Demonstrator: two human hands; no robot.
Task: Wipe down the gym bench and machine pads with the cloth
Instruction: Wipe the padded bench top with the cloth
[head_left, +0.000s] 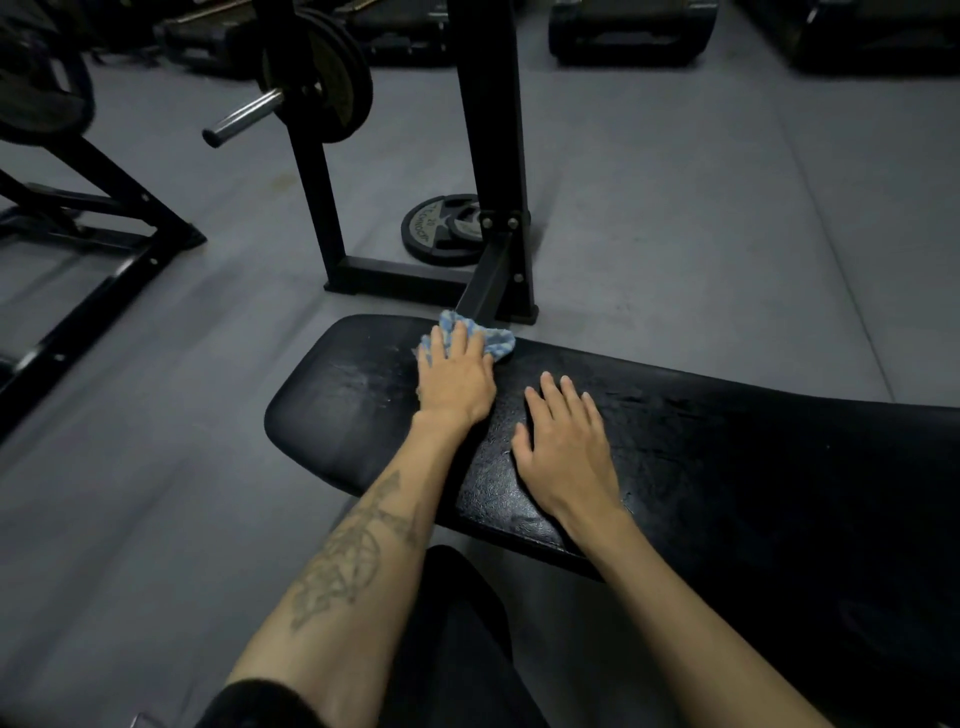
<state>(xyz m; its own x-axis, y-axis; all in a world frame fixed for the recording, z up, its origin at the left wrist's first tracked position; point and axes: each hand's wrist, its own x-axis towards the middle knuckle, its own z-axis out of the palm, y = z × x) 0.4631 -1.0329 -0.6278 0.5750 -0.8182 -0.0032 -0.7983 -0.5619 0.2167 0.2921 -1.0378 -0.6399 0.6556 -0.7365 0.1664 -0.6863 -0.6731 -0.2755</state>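
Note:
A black padded gym bench (701, 431) runs from the centre to the right edge, its surface scuffed and streaked. My left hand (454, 376) presses flat on a blue and white cloth (496, 340) near the bench's far edge, the cloth bunched under and ahead of the fingers. My right hand (563, 449) lies flat on the pad beside it, fingers spread, holding nothing. My left forearm carries a tattoo.
A black rack frame (488, 156) stands just beyond the bench, with a weight plate (441, 228) lying on the grey floor at its foot. A loaded barbell end (291, 98) juts out at upper left. Another black frame (104, 244) stands at left.

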